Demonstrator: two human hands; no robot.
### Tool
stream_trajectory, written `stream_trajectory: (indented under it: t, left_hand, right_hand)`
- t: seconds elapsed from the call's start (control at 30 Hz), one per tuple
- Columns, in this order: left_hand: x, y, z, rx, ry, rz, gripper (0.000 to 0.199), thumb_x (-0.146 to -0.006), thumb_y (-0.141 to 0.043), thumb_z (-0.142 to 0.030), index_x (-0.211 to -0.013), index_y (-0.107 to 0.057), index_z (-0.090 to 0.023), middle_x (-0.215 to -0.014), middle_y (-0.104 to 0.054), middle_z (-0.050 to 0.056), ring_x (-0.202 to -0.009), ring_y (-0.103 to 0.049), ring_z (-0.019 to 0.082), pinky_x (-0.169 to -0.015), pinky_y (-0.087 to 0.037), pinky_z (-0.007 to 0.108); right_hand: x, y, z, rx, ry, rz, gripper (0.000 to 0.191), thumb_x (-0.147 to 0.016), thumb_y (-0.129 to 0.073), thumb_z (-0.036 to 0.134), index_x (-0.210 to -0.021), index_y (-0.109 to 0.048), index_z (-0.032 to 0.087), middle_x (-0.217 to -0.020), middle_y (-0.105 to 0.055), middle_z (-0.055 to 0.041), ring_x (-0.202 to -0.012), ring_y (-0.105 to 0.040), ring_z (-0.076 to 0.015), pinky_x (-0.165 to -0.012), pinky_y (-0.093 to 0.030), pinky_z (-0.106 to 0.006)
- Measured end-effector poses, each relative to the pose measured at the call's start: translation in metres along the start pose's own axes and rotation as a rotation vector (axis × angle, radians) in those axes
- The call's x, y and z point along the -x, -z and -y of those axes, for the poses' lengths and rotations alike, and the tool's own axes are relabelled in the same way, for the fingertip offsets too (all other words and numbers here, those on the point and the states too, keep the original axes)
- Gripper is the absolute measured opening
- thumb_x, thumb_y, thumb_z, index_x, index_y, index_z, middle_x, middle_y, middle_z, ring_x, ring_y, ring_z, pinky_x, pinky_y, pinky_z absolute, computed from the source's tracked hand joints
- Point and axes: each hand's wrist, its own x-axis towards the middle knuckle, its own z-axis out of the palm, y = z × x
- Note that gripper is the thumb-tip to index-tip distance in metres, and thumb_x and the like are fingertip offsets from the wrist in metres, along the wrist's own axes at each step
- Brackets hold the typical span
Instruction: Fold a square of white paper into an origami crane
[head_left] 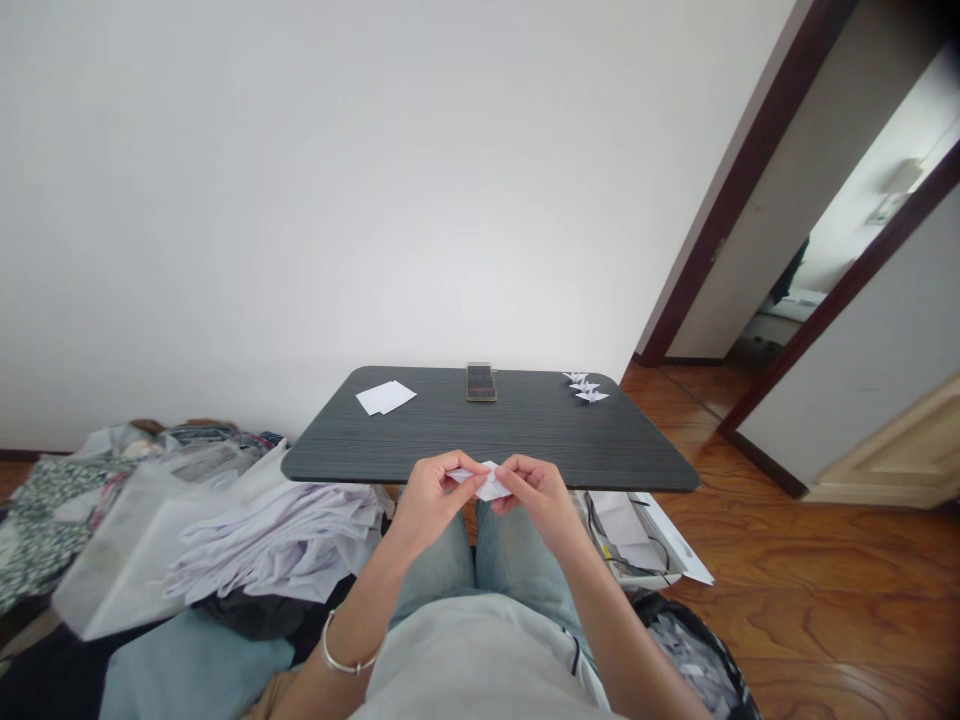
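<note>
A small folded white paper (491, 488) is held between both hands at the near edge of the dark table (480, 430). My left hand (442, 490) pinches its left part with thumb and fingertips. On the other side, my right hand (531, 488) grips the paper's right part the same way. Parts of the paper are hidden behind the fingers. Two overlapping white sheets (385, 397) lie at the table's back left. Several folded white paper cranes (585, 386) stand in a row at the back right.
A phone (481, 382) lies at the table's back middle, near the wall. Piled clothes (285, 540) fill the floor at left. Below the table's right side are a white box (637, 540) with papers and cables, and a black bag (694, 655).
</note>
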Motion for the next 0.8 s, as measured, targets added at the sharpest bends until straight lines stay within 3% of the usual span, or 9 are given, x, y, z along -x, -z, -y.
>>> stream_trajectory:
  t: [0.3, 0.53, 0.8]
  left_hand:
    - [-0.0014, 0.0000, 0.0041, 0.015, 0.005, 0.034, 0.018, -0.072, -0.063, -0.030, -0.077, -0.067, -0.012, -0.075, -0.069, 0.006, -0.065, -0.063, 0.016, -0.060, -0.047, 0.023]
    - [-0.0008, -0.0022, 0.0041, 0.047, 0.029, 0.039, 0.019, -0.071, -0.064, -0.030, -0.079, -0.065, -0.012, -0.075, -0.067, 0.005, -0.065, -0.061, 0.015, -0.060, -0.046, 0.023]
    - [-0.0022, -0.0094, -0.0034, 0.275, 0.103, -0.009, 0.023, -0.069, -0.066, -0.032, -0.077, -0.054, -0.014, -0.065, -0.058, -0.001, -0.058, -0.056, 0.011, -0.054, -0.045, 0.020]
  right_hand:
    - [0.0021, 0.0004, -0.0019, 0.069, 0.079, -0.002, 0.025, -0.070, -0.065, 0.040, -0.063, -0.060, 0.016, -0.056, -0.061, 0.0005, -0.050, -0.054, -0.0107, -0.048, -0.050, -0.022]
    - [0.0050, -0.0007, -0.0008, 0.195, 0.152, -0.043, 0.023, -0.074, -0.062, 0.036, -0.061, -0.057, 0.017, -0.053, -0.058, 0.0010, -0.049, -0.053, -0.0119, -0.046, -0.043, -0.022]
    - [0.0084, -0.0064, 0.0030, 0.264, 0.202, -0.124, 0.019, -0.074, -0.059, 0.029, -0.059, -0.054, 0.017, -0.050, -0.053, 0.0025, -0.045, -0.047, -0.0108, -0.044, -0.036, -0.021]
